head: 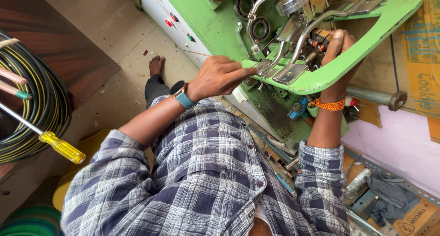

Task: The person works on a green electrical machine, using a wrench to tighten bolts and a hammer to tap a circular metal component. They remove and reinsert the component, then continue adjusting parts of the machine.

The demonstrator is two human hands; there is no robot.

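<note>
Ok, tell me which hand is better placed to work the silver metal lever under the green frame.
Left, probably. The left hand already has its bunched fingers at the end of the silver lever. The right hand is wrapped around the green frame.

A green metal frame (366,43), curved like a flattened loop, juts out from the green machine (215,25) and sits roughly level. Silver bent levers (298,39) (paint chipped nearby) cross its opening, ending in flat plates on its lower rim.

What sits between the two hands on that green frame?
In the head view, between left hand and right hand on the green frame, lie shiny metal levers.
</note>
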